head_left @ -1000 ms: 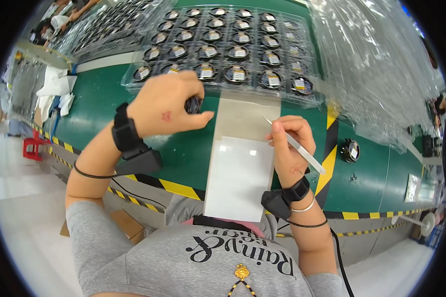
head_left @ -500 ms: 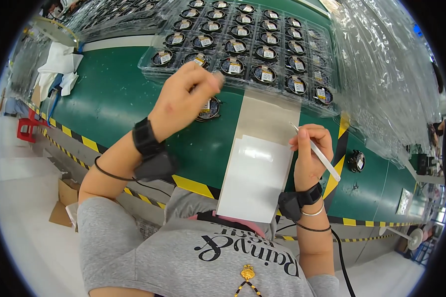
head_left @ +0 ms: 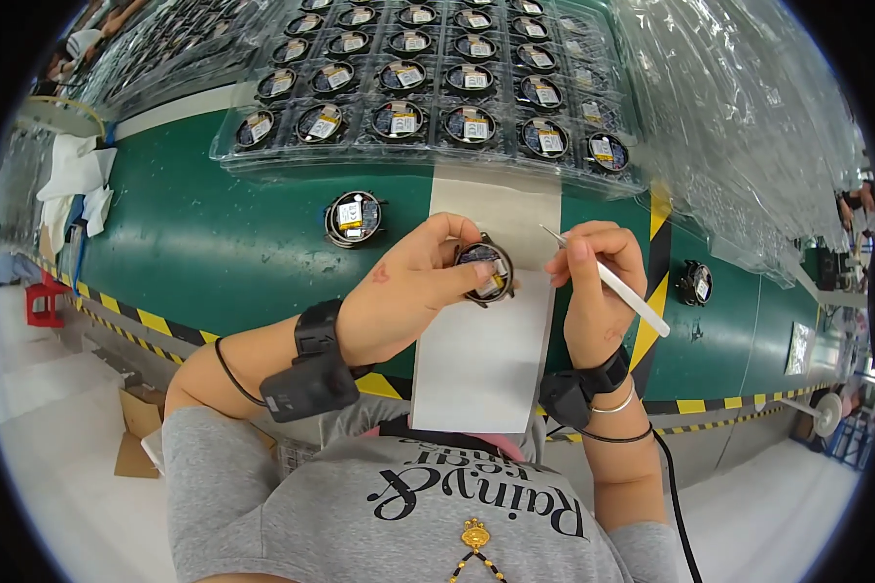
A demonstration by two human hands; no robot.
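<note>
My left hand [head_left: 408, 287] is closed on a round watch module [head_left: 486, 270], a dark ring-shaped case with a circuit board and a pale label inside. Its thumb lies across the module's face, above a white sheet [head_left: 476, 360]. Just to the right, my right hand [head_left: 598, 287] pinches white tweezers [head_left: 634, 303]. Their thin metal tip points up and left, apart from the module. A similar watch module [head_left: 353, 219] lies on the green table left of my left hand. Another dark round module [head_left: 695, 283] rests right of my right hand.
A clear plastic tray [head_left: 360, 154] with rows of similar modules spans the far side of the green table [head_left: 194, 233]. Clear plastic packaging [head_left: 739, 126] heaps at the right. White cloths [head_left: 73, 175] lie at the left. Striped tape [head_left: 656, 253] marks the table. Cords hang from both wrist straps.
My left hand has come down and right from above the tray's front row and now holds a watch module. The right hand keeps the tweezers almost in place. The view has shifted slightly.
</note>
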